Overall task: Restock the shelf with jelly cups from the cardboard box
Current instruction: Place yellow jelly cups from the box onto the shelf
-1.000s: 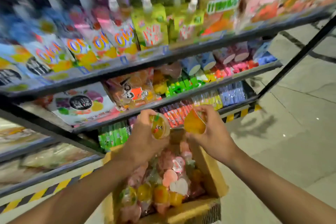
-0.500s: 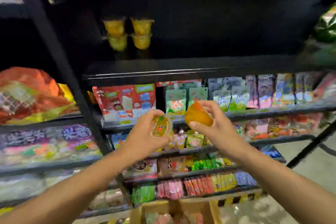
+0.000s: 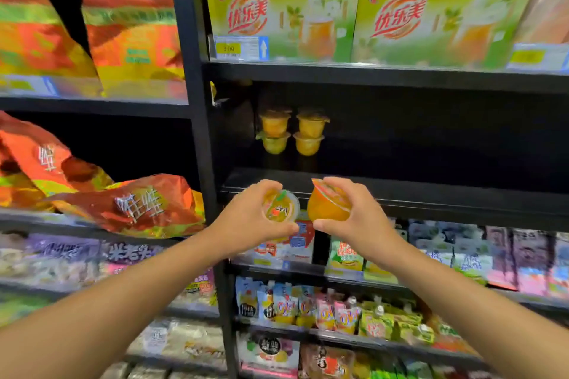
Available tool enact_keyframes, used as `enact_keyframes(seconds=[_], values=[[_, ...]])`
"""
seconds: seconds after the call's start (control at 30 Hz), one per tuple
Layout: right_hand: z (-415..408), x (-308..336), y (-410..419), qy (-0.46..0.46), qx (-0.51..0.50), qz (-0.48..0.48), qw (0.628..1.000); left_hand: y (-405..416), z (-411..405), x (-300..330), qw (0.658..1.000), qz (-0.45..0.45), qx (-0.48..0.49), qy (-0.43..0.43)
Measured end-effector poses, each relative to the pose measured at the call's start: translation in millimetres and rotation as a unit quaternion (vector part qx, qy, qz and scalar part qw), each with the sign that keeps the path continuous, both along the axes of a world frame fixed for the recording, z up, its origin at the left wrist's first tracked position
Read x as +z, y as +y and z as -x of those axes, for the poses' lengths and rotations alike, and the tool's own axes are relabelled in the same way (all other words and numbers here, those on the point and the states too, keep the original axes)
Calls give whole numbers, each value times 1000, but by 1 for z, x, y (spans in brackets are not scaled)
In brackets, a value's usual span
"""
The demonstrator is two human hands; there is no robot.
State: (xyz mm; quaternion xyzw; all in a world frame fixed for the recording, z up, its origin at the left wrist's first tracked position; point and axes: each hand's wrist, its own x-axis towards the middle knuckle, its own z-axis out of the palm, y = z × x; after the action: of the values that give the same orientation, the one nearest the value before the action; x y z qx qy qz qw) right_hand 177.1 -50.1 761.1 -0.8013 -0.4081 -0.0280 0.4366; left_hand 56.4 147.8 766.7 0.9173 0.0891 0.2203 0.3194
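Note:
My left hand grips an orange jelly cup with its printed lid facing me. My right hand grips a second orange jelly cup, tilted with its lid up and to the left. Both cups are held side by side just in front of the dark shelf's front edge. At the back left of that shelf stand several jelly cups, stacked two high in two columns. The cardboard box is out of view.
A black upright post borders the dark shelf on its left. Green drink multipacks fill the shelf above. Orange snack bags lie on the left shelving. Pouches and packets crowd the lower shelves.
The view has swung up from the cardboard box to the shelves. Both hands have risen with their cups and now sit level with the dark shelf's edge.

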Motion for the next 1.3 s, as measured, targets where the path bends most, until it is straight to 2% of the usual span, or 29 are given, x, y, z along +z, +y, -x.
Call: enact_keyframes(seconds=[0.3,0.5,0.73,0.93,1.07,1.3], values=[[-32,33,50,-37,-16,4,999,43,-26,40,999,-36,27,2],[-57,62,83,-41,-60,-11,997,72,-61,57,999,-11,34,-20],[-89,77,106,-2,-61,-38,997,84,-105,50,998,16,43,33],[-102,68,123,-39,-81,-45,995,88,-128,38,995,-23,71,73],[-102,65,126,-24,-60,-63,996,91,-139,27,996,5,68,61],[-103,70,139,-31,5,-18,999,80,-119,28,997,60,52,22]])
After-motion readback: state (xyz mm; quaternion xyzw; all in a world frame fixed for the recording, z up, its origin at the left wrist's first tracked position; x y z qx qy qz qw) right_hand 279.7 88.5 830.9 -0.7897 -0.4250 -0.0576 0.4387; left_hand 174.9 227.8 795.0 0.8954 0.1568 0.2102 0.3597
